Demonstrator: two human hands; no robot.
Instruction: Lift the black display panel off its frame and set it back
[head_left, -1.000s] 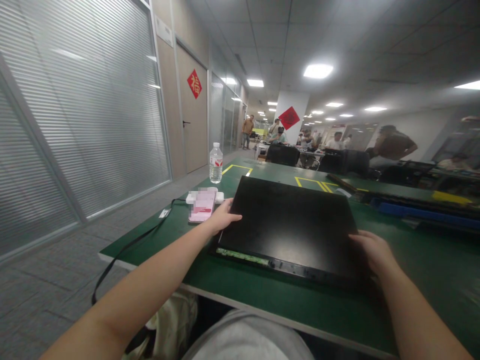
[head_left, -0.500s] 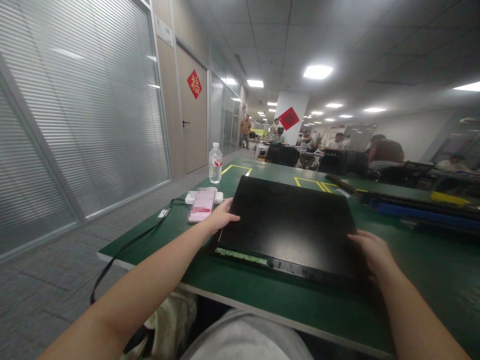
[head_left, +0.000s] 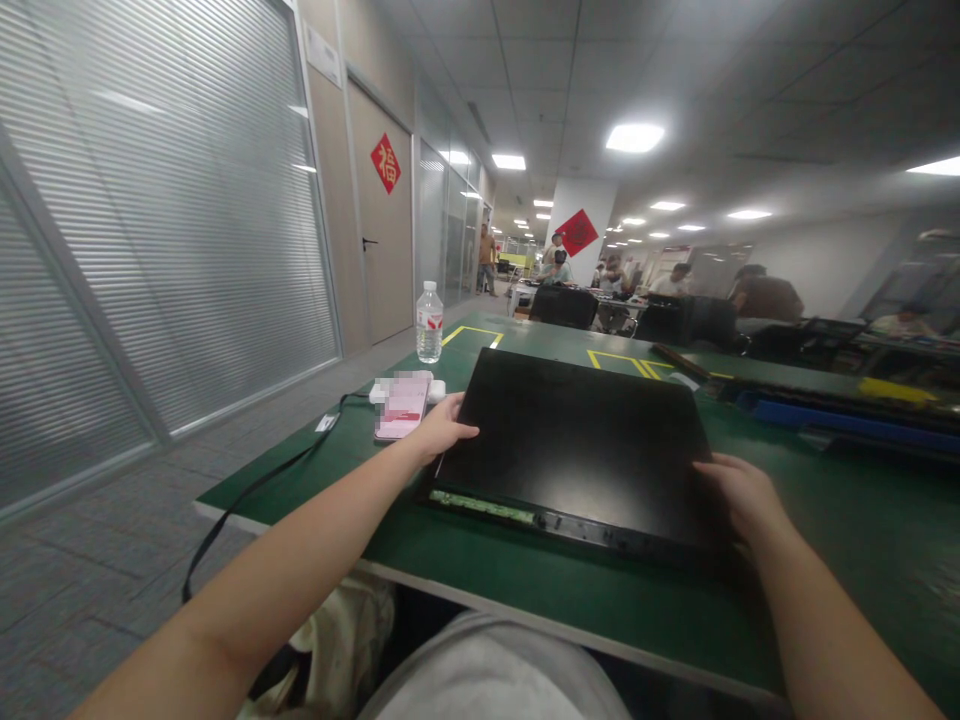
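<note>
A black flat display panel (head_left: 581, 440) lies tilted over the green table (head_left: 360, 480). Along its near edge runs a strip with a green circuit board (head_left: 480, 505) on the left part. My left hand (head_left: 446, 428) grips the panel's left edge, thumb on top of the screen. At the opposite edge my right hand (head_left: 742, 490) holds the panel, with fingertips at the rim; its thumb is partly hidden. The undersides of both grips are out of sight.
Left of the panel lie a phone (head_left: 403, 405) and a black strap (head_left: 262, 497). A water bottle (head_left: 429, 323) stands behind them. Long dark strips (head_left: 795, 395) and a blue piece (head_left: 832, 414) lie at the right. People sit at tables in the background.
The panel and both hands stay nearly in place; the panel's near edge sits very slightly higher in view. Both hands keep their hold.
</note>
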